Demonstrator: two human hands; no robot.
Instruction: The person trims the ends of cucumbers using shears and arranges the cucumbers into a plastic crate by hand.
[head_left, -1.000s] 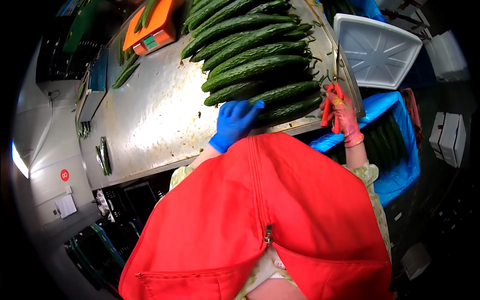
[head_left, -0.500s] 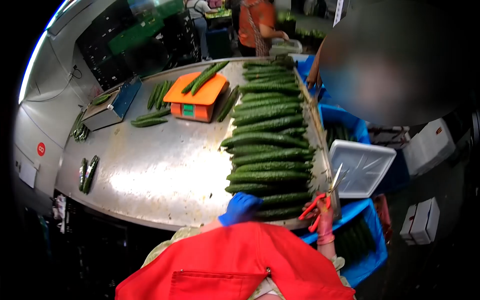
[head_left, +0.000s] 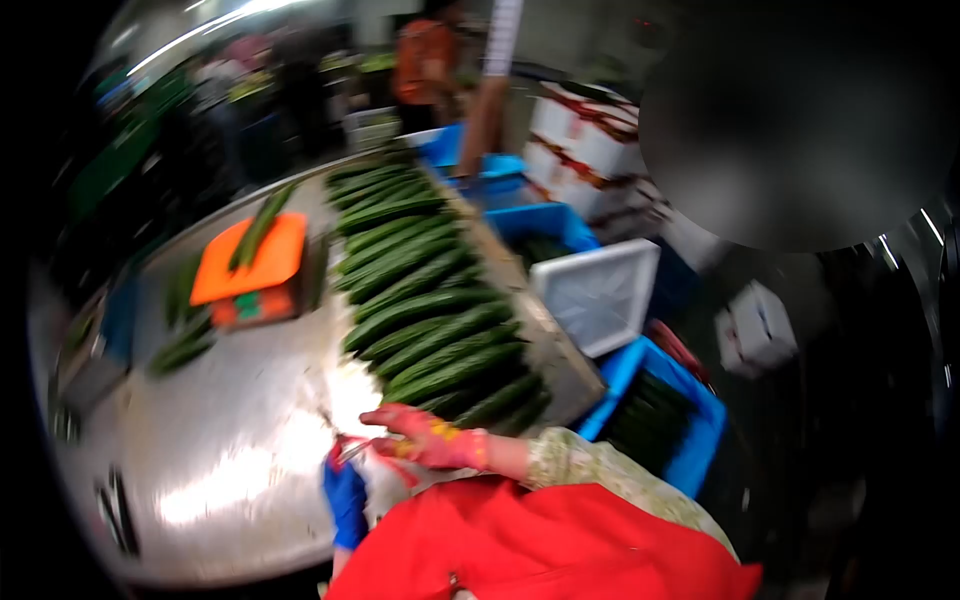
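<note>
My left hand [head_left: 346, 498], in a blue glove, is closed at the table's near edge around something small and reddish, blurred. Just right of it is my right hand [head_left: 428, 440], in a pink-red glove with yellow patches, its forefinger stretched toward the left hand. Red-handled scissors [head_left: 398, 471] hang at the right palm, with metal showing between the two hands; motion blur hides the exact grip. Past my right hand, a long row of green cucumbers [head_left: 430, 280] lies side by side on the metal table [head_left: 250, 420].
An orange scale [head_left: 250, 262] bears cucumbers, with more beside it. Two wrapped cucumbers [head_left: 118, 515] lie at the left. Right of the table stand a white tray [head_left: 595, 295], a blue-lined crate [head_left: 700, 440] of cucumbers and white boxes [head_left: 755, 330]. A person in orange [head_left: 425, 62] stands behind.
My view has swung to the right. My right hand has come from the table's right edge, with the scissors, to my left hand. My left hand has left the cucumbers.
</note>
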